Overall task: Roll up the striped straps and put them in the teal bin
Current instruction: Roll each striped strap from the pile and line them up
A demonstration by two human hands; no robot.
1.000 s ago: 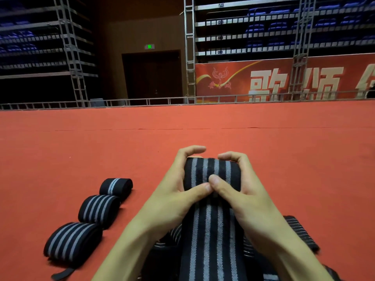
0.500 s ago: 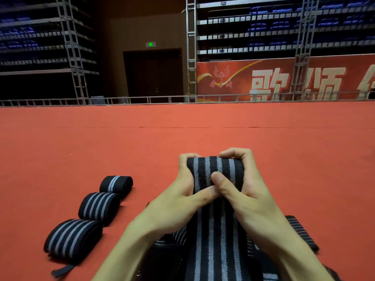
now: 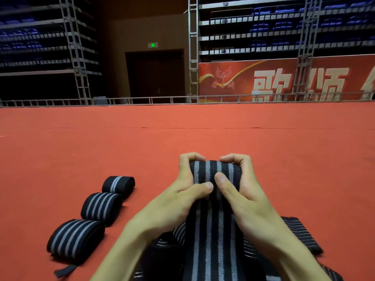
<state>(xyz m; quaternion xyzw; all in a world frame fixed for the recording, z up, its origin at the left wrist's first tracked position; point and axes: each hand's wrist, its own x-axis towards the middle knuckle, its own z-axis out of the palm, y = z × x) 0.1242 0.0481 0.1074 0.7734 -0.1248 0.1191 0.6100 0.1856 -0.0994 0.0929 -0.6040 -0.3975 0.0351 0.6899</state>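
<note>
Fingers (image 3: 190,157) have curled tighter: left hand (image 3: 178,199) and right hand (image 3: 245,199) grip the rolled end of the striped strap (image 3: 211,169), its tail running back toward the person. 3 rolled straps (image 3: 101,205) lie left on the red carpet (image 3: 284,149).

Strap (image 3: 213,240): woven elastic cloth, matt, with a fine ribbed weave visible on the black and grey stripes.
Near roll (image 3: 75,239), middle roll (image 3: 101,206), far roll (image 3: 118,184): same woven cloth, matt, slightly coarse.
Loose straps (image 3: 300,234): thinner-looking knit cloth, matt, finely ribbed.
Floor (image 3: 284,159): red carpet-like covering, matt, short even nap, one thin seam line across it.
Truss (image 3: 193,47): bare metal, dull silver finish.
Banner (image 3: 239,82): smooth printed sheet, faint sheen.
Door (image 3: 156,76): dark brown, wood-like panels, low gloss.
</note>
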